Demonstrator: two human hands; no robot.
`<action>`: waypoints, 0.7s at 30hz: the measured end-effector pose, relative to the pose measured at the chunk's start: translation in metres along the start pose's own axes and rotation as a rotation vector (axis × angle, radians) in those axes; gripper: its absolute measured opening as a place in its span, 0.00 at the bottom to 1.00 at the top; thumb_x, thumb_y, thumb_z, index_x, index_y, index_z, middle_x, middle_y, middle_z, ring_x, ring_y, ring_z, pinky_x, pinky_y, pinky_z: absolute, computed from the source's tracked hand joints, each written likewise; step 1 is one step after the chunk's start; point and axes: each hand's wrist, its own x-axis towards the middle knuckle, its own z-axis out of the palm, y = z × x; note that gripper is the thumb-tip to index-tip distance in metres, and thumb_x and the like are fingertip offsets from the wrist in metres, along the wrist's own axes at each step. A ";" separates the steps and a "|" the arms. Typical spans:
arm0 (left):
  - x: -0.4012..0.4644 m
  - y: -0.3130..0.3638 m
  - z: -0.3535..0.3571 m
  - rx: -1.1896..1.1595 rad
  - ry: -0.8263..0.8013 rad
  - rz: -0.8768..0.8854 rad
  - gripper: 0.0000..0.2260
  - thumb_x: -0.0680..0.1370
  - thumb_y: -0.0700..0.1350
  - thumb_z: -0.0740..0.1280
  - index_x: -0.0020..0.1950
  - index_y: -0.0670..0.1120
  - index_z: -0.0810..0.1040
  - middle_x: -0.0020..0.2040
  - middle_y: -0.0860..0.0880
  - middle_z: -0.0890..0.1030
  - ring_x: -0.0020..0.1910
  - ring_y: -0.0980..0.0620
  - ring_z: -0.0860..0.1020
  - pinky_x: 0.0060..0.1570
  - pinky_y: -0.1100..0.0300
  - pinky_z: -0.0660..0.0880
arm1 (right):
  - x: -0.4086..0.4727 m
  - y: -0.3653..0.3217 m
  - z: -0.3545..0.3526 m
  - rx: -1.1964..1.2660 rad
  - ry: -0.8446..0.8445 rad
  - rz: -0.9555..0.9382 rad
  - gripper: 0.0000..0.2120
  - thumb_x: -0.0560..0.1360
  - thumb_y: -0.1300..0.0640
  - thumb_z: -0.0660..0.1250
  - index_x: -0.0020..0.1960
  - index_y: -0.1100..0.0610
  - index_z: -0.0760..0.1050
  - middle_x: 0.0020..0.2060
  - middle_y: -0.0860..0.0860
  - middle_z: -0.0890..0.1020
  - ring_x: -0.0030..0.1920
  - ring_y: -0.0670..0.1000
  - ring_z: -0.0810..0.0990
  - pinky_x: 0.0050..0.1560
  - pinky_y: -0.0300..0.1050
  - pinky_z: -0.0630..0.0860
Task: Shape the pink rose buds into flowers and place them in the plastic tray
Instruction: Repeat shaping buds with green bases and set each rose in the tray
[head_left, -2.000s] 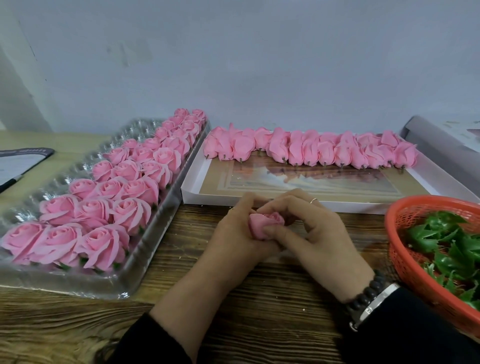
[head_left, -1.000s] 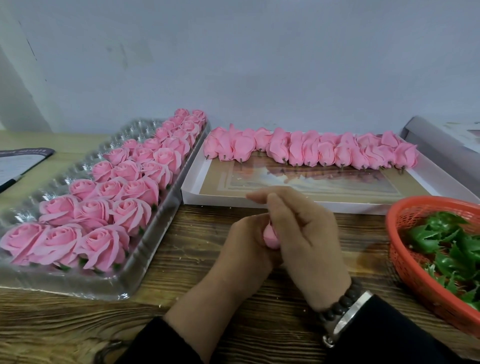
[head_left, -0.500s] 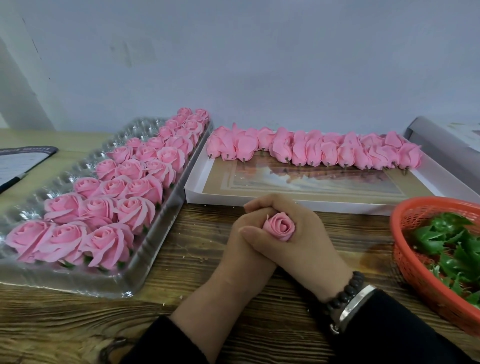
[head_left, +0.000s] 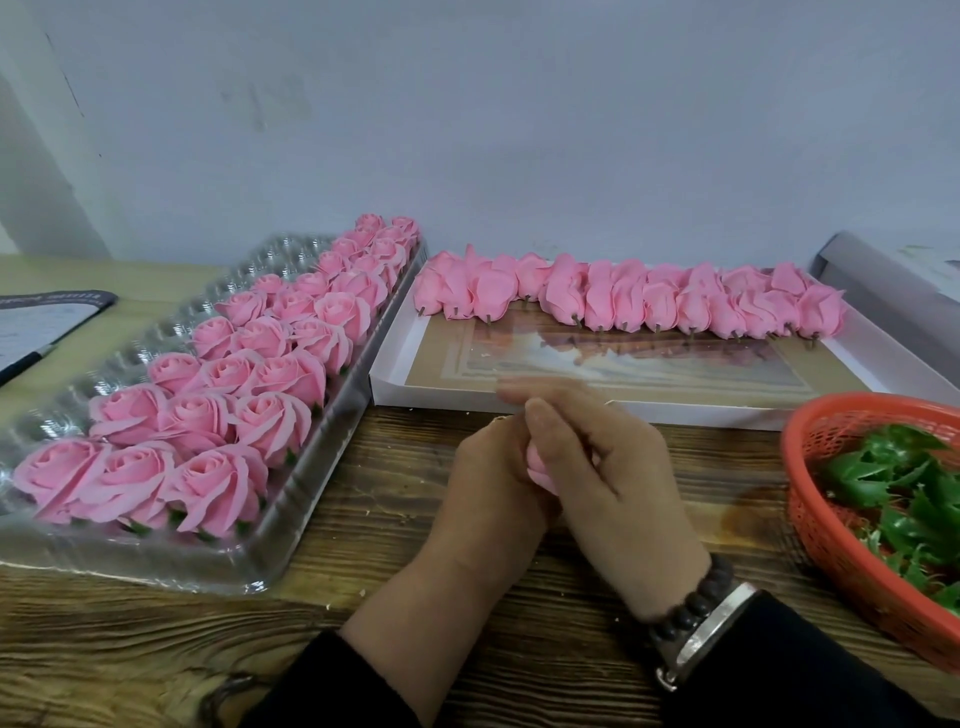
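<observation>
— What have you got, and how does it handle?

— A pink rose bud (head_left: 540, 467), pressed between my two hands just in front of me, over the wooden table (head_left: 363, 519). Only a sliver of pink shows between them. I judge it very light and soft, with thin petals that crease or tear if squeezed, so I would hold it low, by the base, and leave the petal edges free to spread.

— And your hands?

— My left hand (head_left: 488, 488) is curled round the bud from its nine o'clock side. My right hand (head_left: 613, 478) closes over it from three o'clock, thumb (head_left: 556, 441) laid up across the pink, fingers wrapped over the top. Both are clamped on the one bud, wrists low near the table, forearms meeting in a V. The right fingertips are blurred, so I cannot say what they are doing to the petals.

— Where does it go?

— Into the clear plastic tray (head_left: 311, 519) at ten o'clock, where three rows of opened roses (head_left: 218, 483) already sit; its left side looks unfilled.

— And beyond?

— At three o'clock, a red basket (head_left: 810, 499) of green leaf pieces (head_left: 893, 483). At twelve, a flat white box (head_left: 519, 402) with a row of unshaped buds (head_left: 623, 301) along its far edge, near the wall.
</observation>
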 end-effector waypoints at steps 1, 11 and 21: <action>-0.001 -0.001 0.000 -0.039 -0.010 0.009 0.15 0.78 0.31 0.55 0.39 0.42 0.78 0.31 0.52 0.81 0.34 0.61 0.80 0.33 0.70 0.75 | 0.000 0.000 0.004 -0.051 -0.006 -0.023 0.16 0.73 0.46 0.56 0.52 0.47 0.80 0.50 0.39 0.81 0.55 0.40 0.77 0.58 0.37 0.70; 0.003 0.006 0.000 0.679 -0.314 -0.193 0.21 0.80 0.35 0.53 0.72 0.40 0.53 0.73 0.45 0.58 0.69 0.57 0.60 0.62 0.68 0.42 | 0.007 0.002 -0.012 -0.132 -0.382 -0.113 0.18 0.72 0.61 0.57 0.55 0.54 0.81 0.55 0.43 0.81 0.61 0.38 0.74 0.66 0.44 0.68; 0.001 0.007 -0.004 0.059 -0.040 0.000 0.09 0.71 0.35 0.70 0.38 0.50 0.78 0.32 0.56 0.82 0.35 0.62 0.80 0.34 0.72 0.72 | -0.001 0.005 -0.006 0.158 0.066 -0.013 0.17 0.74 0.44 0.54 0.49 0.46 0.80 0.45 0.40 0.83 0.49 0.37 0.80 0.49 0.29 0.72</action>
